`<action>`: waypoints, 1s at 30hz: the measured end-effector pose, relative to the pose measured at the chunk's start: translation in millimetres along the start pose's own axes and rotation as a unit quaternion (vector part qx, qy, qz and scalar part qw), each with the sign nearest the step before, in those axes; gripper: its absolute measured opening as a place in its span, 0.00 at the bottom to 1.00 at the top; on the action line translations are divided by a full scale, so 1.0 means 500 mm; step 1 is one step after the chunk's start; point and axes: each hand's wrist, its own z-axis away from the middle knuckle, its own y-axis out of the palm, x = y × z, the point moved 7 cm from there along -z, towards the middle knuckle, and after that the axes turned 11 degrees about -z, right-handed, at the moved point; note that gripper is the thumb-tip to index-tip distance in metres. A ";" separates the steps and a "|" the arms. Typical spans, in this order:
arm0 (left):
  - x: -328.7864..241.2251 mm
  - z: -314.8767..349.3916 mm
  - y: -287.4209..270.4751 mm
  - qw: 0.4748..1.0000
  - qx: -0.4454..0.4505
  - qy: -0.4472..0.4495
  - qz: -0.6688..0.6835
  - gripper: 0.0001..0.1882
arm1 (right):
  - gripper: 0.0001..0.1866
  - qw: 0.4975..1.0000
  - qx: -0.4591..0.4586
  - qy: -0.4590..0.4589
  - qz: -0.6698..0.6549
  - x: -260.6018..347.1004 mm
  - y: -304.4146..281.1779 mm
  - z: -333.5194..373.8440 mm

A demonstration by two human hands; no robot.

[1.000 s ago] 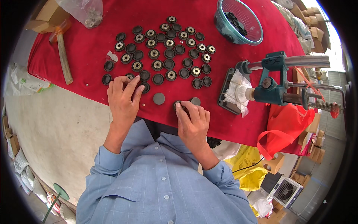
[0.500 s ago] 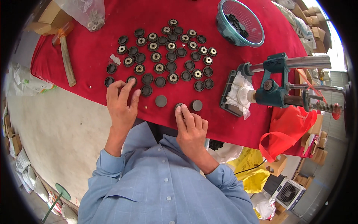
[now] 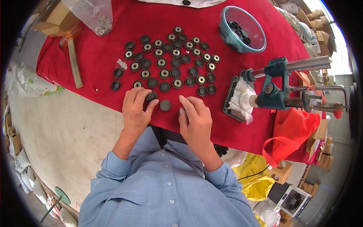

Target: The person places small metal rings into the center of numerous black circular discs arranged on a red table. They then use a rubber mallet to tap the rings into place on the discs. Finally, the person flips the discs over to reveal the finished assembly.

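My left hand [image 3: 135, 109] pinches a black round cap [image 3: 152, 96] between thumb and fingers at the front of the spread of parts. Just right of it, a dark disc-like cap [image 3: 165, 105] lies flat side up on the red cloth. My right hand [image 3: 197, 122] is curled low over the cloth near the table's front edge. A dark rim shows by its thumb; the rest of that cap is hidden by the fingers. Beyond both hands lie several black round caps [image 3: 152, 83], some with a metal bearing [image 3: 177, 83] seated inside.
A teal hand press [image 3: 274, 85] stands at the right, a blue plastic basket [image 3: 261, 45] of black parts behind it. On the left are a wooden-handled hammer [image 3: 75, 64], a clear bag [image 3: 99, 17] and a cardboard box [image 3: 58, 20]. A red bag [image 3: 295, 126] hangs at the front right.
My left hand has moved right and toward me, now gripping a cap it was touching among the others. My right hand has shifted slightly, its fingers curling; the rightmost flat disc is no longer visible.
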 end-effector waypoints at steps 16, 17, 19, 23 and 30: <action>0.079 -0.033 -0.022 0.997 -0.047 -0.039 0.050 0.16 | 0.15 0.992 0.074 0.065 -0.080 -0.044 0.100 -0.122; 0.076 -0.030 -0.020 0.998 -0.047 -0.022 0.030 0.16 | 0.15 0.983 0.071 0.103 -0.132 -0.058 0.094 -0.119; 0.079 -0.028 -0.013 0.998 -0.051 -0.016 0.020 0.17 | 0.14 0.993 -0.002 0.076 -0.090 -0.061 0.037 -0.136; 0.077 -0.030 -0.014 0.999 -0.043 -0.004 -0.011 0.19 | 0.13 0.992 -0.036 0.090 -0.076 -0.082 -0.013 -0.141; 0.054 -0.008 -0.014 0.987 0.018 0.076 -0.140 0.22 | 0.12 0.999 -0.041 0.004 -0.011 -0.079 0.004 -0.135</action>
